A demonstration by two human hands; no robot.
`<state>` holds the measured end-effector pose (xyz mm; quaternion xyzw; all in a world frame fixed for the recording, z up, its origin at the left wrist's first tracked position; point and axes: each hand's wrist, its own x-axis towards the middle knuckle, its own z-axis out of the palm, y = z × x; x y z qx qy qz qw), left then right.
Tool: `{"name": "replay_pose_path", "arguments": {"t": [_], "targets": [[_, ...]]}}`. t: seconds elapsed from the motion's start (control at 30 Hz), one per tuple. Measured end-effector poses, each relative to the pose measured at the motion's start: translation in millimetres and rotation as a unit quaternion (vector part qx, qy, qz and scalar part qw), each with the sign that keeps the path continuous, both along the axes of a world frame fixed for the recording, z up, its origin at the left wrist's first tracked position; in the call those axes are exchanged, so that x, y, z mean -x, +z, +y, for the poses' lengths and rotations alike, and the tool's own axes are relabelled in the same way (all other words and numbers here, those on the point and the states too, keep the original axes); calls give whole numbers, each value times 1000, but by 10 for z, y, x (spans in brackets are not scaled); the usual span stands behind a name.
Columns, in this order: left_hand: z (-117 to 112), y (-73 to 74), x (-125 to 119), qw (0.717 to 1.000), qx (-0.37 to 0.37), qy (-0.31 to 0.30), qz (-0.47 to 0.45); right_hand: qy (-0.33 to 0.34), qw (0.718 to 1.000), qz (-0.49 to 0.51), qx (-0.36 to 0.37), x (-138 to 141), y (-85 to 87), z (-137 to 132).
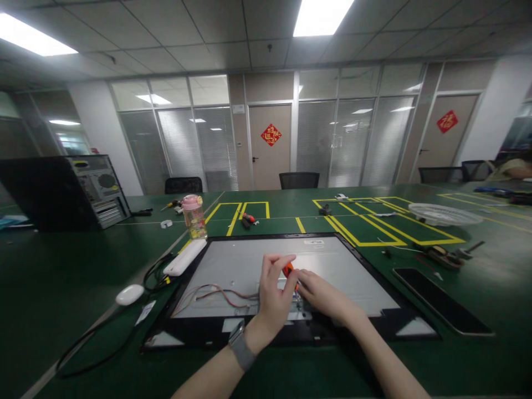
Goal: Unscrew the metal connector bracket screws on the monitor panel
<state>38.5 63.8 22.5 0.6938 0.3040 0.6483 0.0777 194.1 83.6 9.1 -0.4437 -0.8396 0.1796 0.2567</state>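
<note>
A flat display panel (233, 260) lies face-down or open-backed, I cannot tell which, on the green table (95, 266) before me. The orange tool (287, 270) stands tilted over its near middle. My left hand (272, 293), wearing a grey-banded watch (241, 343), has thumb and fingers closed about the tool's upper part; my right hand (322, 293) gathers its fingertips at the lower part, though I cannot tell whether they clamp it. Both hands hide the tool's tip from me.

Surroundings: thin wires (226, 296) run across the panel to behind my left hand. Along its left side I see a white oblong case (185, 257), black cable (95, 368) and a white rounded object (130, 295); beyond stand a pink-lidded bottle (194, 216) and an open computer tower (93, 188). A dark slab-like device (443, 302) lies near the right edge.

Writing: the right door's red diamond (447, 122) reads 福; the middle door's red diamond (271, 135) bears gold characters too small for me to read surely. The panel's white label (313, 242) is illegible.
</note>
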Motion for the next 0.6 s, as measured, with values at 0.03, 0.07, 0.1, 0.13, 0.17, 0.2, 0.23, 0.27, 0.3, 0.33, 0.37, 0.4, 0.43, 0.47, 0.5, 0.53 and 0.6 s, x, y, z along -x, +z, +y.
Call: {"name": "replay_pose_path", "arguments": {"t": [0.03, 0.07, 0.1, 0.13, 0.17, 0.2, 0.23, 0.27, 0.3, 0.33, 0.37, 0.4, 0.43, 0.47, 0.5, 0.53, 0.6], "targets": [[-1, 1, 4, 1000, 3, 3, 1, 0, 1000, 0, -1, -2, -6, 3], [-6, 6, 8, 1000, 8, 1, 2, 0, 1000, -1, -2, -5, -13, 6], [-12, 14, 11, 1000, 14, -5, 5, -1, 1000, -3, -4, -7, -19, 8], [-20, 25, 13, 1000, 21, -14, 8, -1, 1000, -6, -5, -9, -24, 11], [-27, 37, 12, 999, 27, -24, 8, 0, 1000, -7, -6, -10, -27, 14], [-32, 47, 11, 999, 33, -32, 5, 1, 1000, -9, -7, -11, -29, 17], [-34, 55, 8, 999, 37, -36, 1, 3, 1000, -9, -8, -10, -29, 18], [-34, 59, 5, 999, 37, -37, -4, 4, 1000, -9, -7, -9, -26, 18], [-30, 60, 3, 999, 33, -32, -7, 5, 1000, -9, -6, -7, -22, 16], [-24, 58, 2, 999, 25, -25, -6, 4, 1000, -9, -4, -5, -15, 13], [-16, 54, 1, 1000, 15, -16, -4, 2, 1000, -8, -2, -3, -7, 7], [-8, 49, 2, 1000, 4, -8, -1, 1, 1000, -7, -1, -1, 1, 1], [0, 44, 4, 1000, -6, -1, 1, 1, 1000, -5, 0, 0, 9, -7], [8, 39, 5, 1000, -13, 4, 2, 0, 1000, -4, 1, 0, 16, -15], [14, 35, 7, 1000, -19, 9, 1, -1, 1000, -4, 2, 0, 23, -22], [19, 31, 7, 1000, -22, 14, 0, -1, 1000, -4, 2, -1, 29, -28], [25, 23, 4, 999, -22, 26, -3, -3, 1000, -5, 4, -1, 37, -35]]}}
